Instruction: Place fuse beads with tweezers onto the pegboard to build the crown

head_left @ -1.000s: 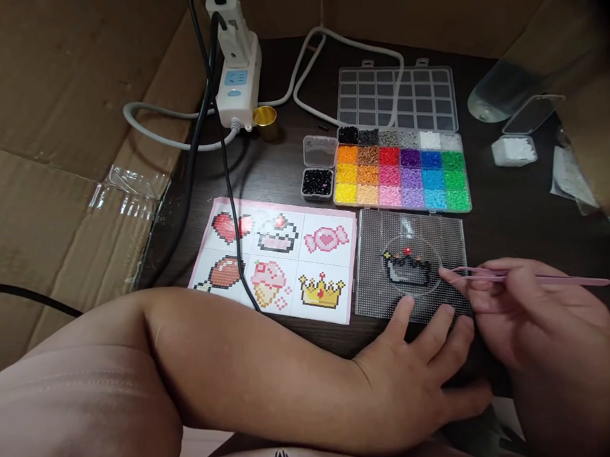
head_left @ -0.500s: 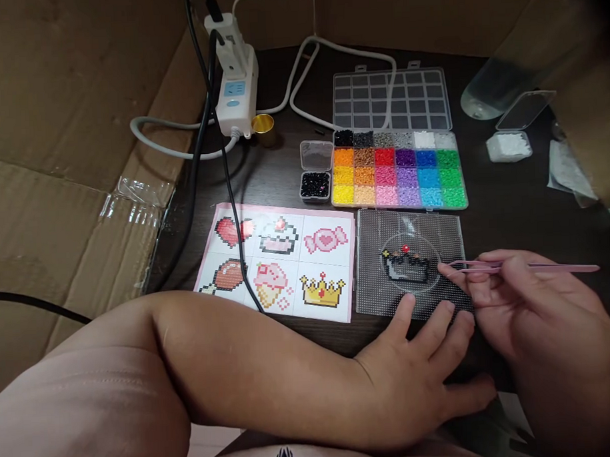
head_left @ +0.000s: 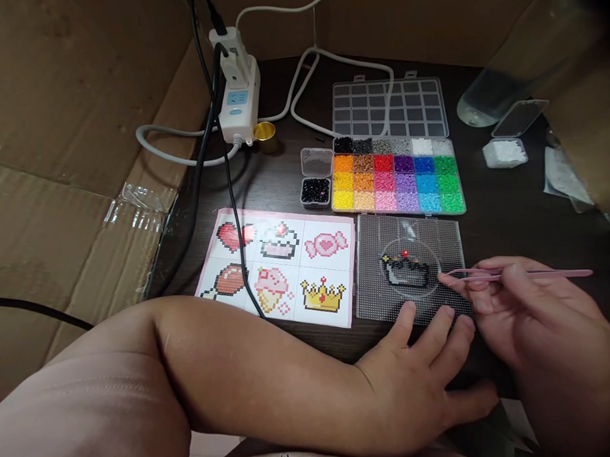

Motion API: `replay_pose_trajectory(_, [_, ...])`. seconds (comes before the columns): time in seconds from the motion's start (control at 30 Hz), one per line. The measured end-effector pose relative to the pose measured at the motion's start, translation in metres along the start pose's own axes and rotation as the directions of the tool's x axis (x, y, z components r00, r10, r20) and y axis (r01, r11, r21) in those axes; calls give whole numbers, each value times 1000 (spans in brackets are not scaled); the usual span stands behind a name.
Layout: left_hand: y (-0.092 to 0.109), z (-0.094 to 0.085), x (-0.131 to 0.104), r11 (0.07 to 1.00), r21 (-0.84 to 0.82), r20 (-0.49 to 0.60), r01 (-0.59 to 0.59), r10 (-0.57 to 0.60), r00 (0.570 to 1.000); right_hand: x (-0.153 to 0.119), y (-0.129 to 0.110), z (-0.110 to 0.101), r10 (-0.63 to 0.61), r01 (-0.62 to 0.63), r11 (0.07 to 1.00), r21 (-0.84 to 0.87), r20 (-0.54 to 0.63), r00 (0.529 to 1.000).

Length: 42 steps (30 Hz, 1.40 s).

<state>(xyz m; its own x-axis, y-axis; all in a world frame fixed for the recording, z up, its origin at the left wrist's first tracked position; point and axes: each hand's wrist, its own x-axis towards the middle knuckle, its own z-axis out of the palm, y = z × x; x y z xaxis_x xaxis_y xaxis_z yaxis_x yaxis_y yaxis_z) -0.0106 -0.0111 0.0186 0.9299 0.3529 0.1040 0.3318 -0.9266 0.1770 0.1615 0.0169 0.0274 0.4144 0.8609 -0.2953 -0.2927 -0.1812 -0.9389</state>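
My left hand has its fingers spread, with the fingertips at the near edge of a clear pegboard. Pink tweezers are held in my right hand, their tips beside the ring on the board. Inside that ring lies a bead outline of a crown, mostly black, with a red bead cluster on top and a yellow one at its upper left. To the left, a pattern sheet shows six pixel pictures, the crown at its lower right.
Behind the board stands an open bead box with many colours. Beside it are small boxes of black beads and white beads. A power strip, a gold cup and a black cable crossing the sheet are at the left.
The view has shifted slightly, so the table items appear a little lower. Both hands keep nearly the same pose, and the tweezers stay beside the ring.
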Motion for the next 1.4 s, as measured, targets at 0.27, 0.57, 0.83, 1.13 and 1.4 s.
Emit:
replay_pose_trajectory(0.27, [-2,-2,0,1000,-3,-8,-1,1,1000,-1,-1,0,14,-14,1000,9,7,1000])
replay_pose_trajectory(0.57, [-2,-3,-1,1000,-4,5,-13,13,1000,-2,0,-1,10,-10,1000,-29,-14,1000])
replay_pose_trajectory(0.83, [-2,-2,-1,1000,-13,-8,-8,8,1000,-4,-3,0,-16,15,999,-31,-15,1000])
replay_pose_trajectory(1.13, [-1,0,-1,1000,-27,-13,0,0,1000,2,3,-7,-23,21,998,53,33,999])
replay_pose_trajectory(1.4, [0,36,4,966,235,-451,108,10,892,9,3,0,-62,36,987,155,164,985])
